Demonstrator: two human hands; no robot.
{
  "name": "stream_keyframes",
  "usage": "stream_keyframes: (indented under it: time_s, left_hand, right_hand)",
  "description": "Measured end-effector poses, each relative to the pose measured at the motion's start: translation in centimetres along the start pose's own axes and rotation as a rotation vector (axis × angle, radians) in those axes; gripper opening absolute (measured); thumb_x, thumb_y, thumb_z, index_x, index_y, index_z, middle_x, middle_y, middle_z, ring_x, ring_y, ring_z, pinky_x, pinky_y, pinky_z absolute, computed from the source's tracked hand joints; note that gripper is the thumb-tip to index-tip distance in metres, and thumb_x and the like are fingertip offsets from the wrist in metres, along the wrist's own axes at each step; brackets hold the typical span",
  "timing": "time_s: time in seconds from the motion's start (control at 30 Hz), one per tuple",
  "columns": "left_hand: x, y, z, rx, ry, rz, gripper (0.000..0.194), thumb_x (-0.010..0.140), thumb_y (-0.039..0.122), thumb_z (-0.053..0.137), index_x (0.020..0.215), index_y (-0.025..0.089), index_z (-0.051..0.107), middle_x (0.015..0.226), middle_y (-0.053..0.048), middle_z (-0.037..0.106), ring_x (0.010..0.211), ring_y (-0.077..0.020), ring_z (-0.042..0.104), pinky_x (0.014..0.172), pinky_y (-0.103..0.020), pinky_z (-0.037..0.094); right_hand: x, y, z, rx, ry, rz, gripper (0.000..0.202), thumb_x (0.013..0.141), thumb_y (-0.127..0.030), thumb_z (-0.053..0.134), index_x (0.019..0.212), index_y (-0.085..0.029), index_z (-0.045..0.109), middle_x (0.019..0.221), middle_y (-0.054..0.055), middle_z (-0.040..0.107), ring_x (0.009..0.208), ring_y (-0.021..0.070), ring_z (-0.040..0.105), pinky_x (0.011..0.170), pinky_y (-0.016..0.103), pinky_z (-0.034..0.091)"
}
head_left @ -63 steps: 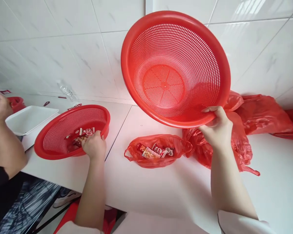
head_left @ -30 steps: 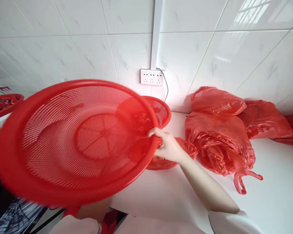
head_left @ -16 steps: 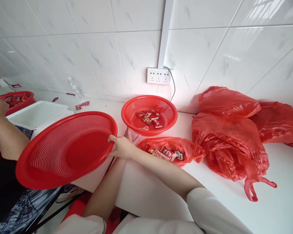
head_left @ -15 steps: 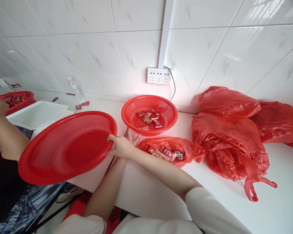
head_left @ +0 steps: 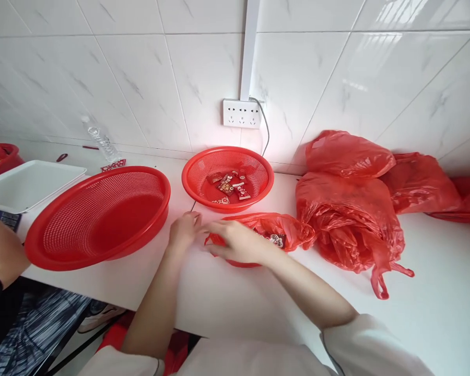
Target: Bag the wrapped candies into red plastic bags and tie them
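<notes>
My left hand (head_left: pixel 184 230) hovers over the table just left of the red plastic bag (head_left: pixel 297 230), fingers loosely bent and apart, with nothing seen in it. Over the bag's left end reaches my right hand (head_left: pixel 235 241), its fingers spread; whether they touch the plastic I cannot tell. Inside the bag a dark wrapped snack packet (head_left: pixel 277 240) shows, and my right hand covers part of the contents. Behind both hands sits a round red basket (head_left: pixel 188 180) with several small snack packets (head_left: pixel 226 185) at its bottom. A larger red basket (head_left: pixel 97 214) on the left has nothing in it.
Filled red plastic bags (head_left: pixel 348 209) are heaped at the right. At the left are a white tray (head_left: pixel 31 183), another red basket (head_left: pixel 13 156), a clear bottle (head_left: pixel 104 143) and a co-worker's arm (head_left: pixel 3 250). A socket strip (head_left: pixel 242 114) is mounted on the tiled wall.
The large red basket, held by my right hand before, now rests on the table at left. My right hand has let go and moved right to the bag. The view has shifted slightly.
</notes>
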State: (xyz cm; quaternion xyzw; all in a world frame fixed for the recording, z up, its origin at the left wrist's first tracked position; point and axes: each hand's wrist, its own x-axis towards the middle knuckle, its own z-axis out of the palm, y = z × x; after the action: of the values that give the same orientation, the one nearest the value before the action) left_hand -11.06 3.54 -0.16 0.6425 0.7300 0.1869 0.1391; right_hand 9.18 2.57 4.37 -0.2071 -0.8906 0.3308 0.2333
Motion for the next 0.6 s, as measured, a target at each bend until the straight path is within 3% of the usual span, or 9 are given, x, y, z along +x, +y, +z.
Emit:
stream_keyframes:
  time_s: [0.07, 0.13, 0.2, 0.27, 0.33, 0.4, 0.43, 0.53, 0.6]
  left_hand:
    - [-0.9, -0.3, -0.1, 0.052, -0.025, -0.025, 0.042, 0.091, 0.05, 0.04, 0.079, 0.02, 0.068, 0.076, -0.01, 0.069, 0.075, -0.0262, 0.064, 0.066, -0.033, 0.042]
    - [-2.2, 0.0, 0.1, 0.095, -0.1, -0.016, 0.05, 0.091, 0.059, 0.037, 0.073, 0.021, 0.065, 0.074, -0.009, 0.068, 0.071, -0.0245, 0.063, 0.063, -0.031, 0.038]
    - [-3.6, 0.7, 0.4, 0.145, -0.17, 0.021, 0.051, 0.088, 0.062, 0.041, 0.067, 0.021, 0.062, 0.07, -0.006, 0.067, 0.068, -0.0221, 0.061, 0.06, -0.029, 0.035]
    - [-4.7, 1.4, 0.4, 0.196, -0.192, 0.044, 0.046, 0.087, 0.058, 0.047, 0.061, 0.021, 0.058, 0.063, -0.004, 0.064, 0.062, -0.0204, 0.058, 0.056, -0.029, 0.032]
    - [-5.3, 2.2, 0.0, 0.185, -0.182, 0.044, 0.043, 0.087, 0.053, 0.049, 0.058, 0.021, 0.056, 0.058, -0.003, 0.06, 0.057, -0.0193, 0.055, 0.054, -0.029, 0.031]
    - [-5.2, 3.1, -1.0, 0.016, -0.125, 0.066, 0.038, 0.087, 0.049, 0.051, 0.062, 0.021, 0.058, 0.064, -0.002, 0.063, 0.062, -0.0186, 0.058, 0.057, -0.029, 0.037]
    - [-4.9, 3.6, -1.8, -0.121, -0.066, 0.087, 0.034, 0.087, 0.048, 0.054, 0.066, 0.021, 0.061, 0.074, -0.002, 0.067, 0.068, -0.0188, 0.061, 0.061, -0.029, 0.041]
    - [-3.5, 6.1, -4.4, -0.618, 0.178, 0.176, 0.018, 0.082, 0.039, 0.062, 0.08, 0.021, 0.068, 0.121, -0.005, 0.065, 0.104, -0.0221, 0.063, 0.083, -0.031, 0.049]
    - [-2.5, 8.2, -6.3, -0.887, 0.244, 0.254, 0.015, 0.081, 0.033, 0.063, 0.076, 0.02, 0.066, 0.123, -0.006, 0.066, 0.11, -0.024, 0.061, 0.092, -0.035, 0.048]
  right_hand:
    - [-4.5, 1.1, -3.3, -0.183, 0.083, 0.12, 0.033, 0.095, -0.031, 0.051, 0.127, -0.023, 0.056, 0.12, 0.008, 0.067, 0.105, 0.0215, 0.066, 0.091, 0.034, 0.05]
    - [-8.4, 2.9, -5.7, -0.374, 0.166, 0.369, 0.031, 0.095, -0.03, 0.05, 0.124, -0.021, 0.058, 0.124, 0.011, 0.065, 0.111, 0.0243, 0.063, 0.092, 0.036, 0.049]
    - [-11.4, 4.8, -6.9, -0.579, 0.226, 0.708, 0.033, 0.093, -0.03, 0.052, 0.122, -0.015, 0.059, 0.119, 0.017, 0.066, 0.113, 0.031, 0.061, 0.087, 0.04, 0.05]
    - [-13.6, 6.2, -7.3, -0.667, 0.228, 0.982, 0.036, 0.091, -0.031, 0.052, 0.122, -0.014, 0.057, 0.109, 0.018, 0.069, 0.103, 0.0338, 0.064, 0.076, 0.041, 0.051]
    - [-15.0, 6.7, -7.5, -0.582, 0.211, 1.069, 0.036, 0.088, -0.03, 0.054, 0.122, -0.018, 0.057, 0.093, 0.012, 0.072, 0.086, 0.0292, 0.068, 0.068, 0.038, 0.05]
    - [-15.5, 6.1, -8.0, -0.404, 0.287, 0.97, 0.033, 0.087, -0.03, 0.056, 0.119, -0.023, 0.059, 0.081, 0.004, 0.07, 0.075, 0.0225, 0.067, 0.068, 0.034, 0.05]
    - [-15.5, 5.4, -8.5, -0.322, 0.386, 0.877, 0.032, 0.086, -0.031, 0.058, 0.117, -0.025, 0.061, 0.081, 0.002, 0.069, 0.075, 0.0203, 0.066, 0.07, 0.033, 0.051]
    - [-14.0, 2.6, -10.6, -0.188, 0.861, 0.519, 0.03, 0.085, -0.034, 0.063, 0.113, -0.025, 0.062, 0.09, 0.001, 0.066, 0.083, 0.018, 0.065, 0.077, 0.034, 0.053]
    - [-12.4, 0.5, -11.8, -0.149, 1.153, 0.27, 0.027, 0.084, -0.033, 0.066, 0.11, -0.025, 0.063, 0.091, 0.001, 0.064, 0.085, 0.0172, 0.063, 0.081, 0.035, 0.053]
